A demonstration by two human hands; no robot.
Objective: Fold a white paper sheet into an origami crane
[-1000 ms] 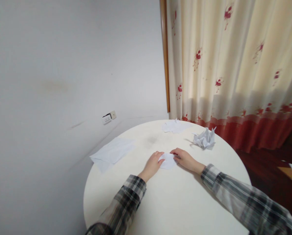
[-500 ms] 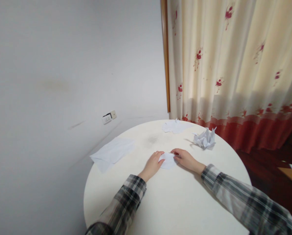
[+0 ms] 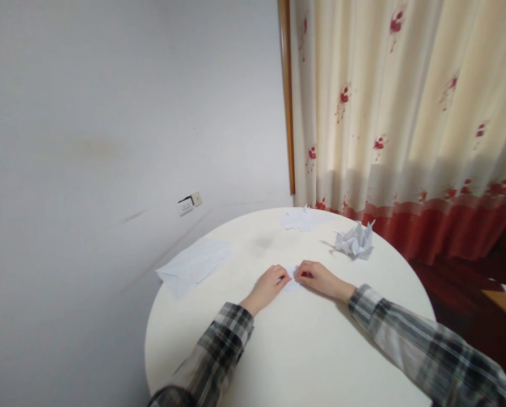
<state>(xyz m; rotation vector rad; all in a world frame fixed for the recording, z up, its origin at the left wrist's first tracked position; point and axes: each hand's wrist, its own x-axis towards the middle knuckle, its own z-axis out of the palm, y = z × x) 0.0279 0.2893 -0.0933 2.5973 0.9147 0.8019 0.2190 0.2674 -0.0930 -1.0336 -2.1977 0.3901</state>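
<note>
A small white sheet of paper (image 3: 293, 285) lies flat on the round white table (image 3: 295, 350), partly covered by my fingers. My left hand (image 3: 271, 284) is closed over its left side, thumb and fingertips pinched together on the paper. From the other side my right hand (image 3: 318, 278) pinches at the paper's right part, its fingers bent and pressed together. A narrow strip of paper shows between the two hands. Any fold under the fingertips is too small to make out.
Larger white sheets (image 3: 197, 263) lie at the table's left edge. At the far edge are more paper pieces (image 3: 301, 219). A cluster of folded white paper shapes (image 3: 357, 240) stands at the right back. Beyond are a wall socket (image 3: 186, 207) and a flowered curtain (image 3: 384, 113).
Both hands have closed in on the small paper. My left fingers and thumb have come together, and my right fingers have curled into a pinch. Less of the paper shows.
</note>
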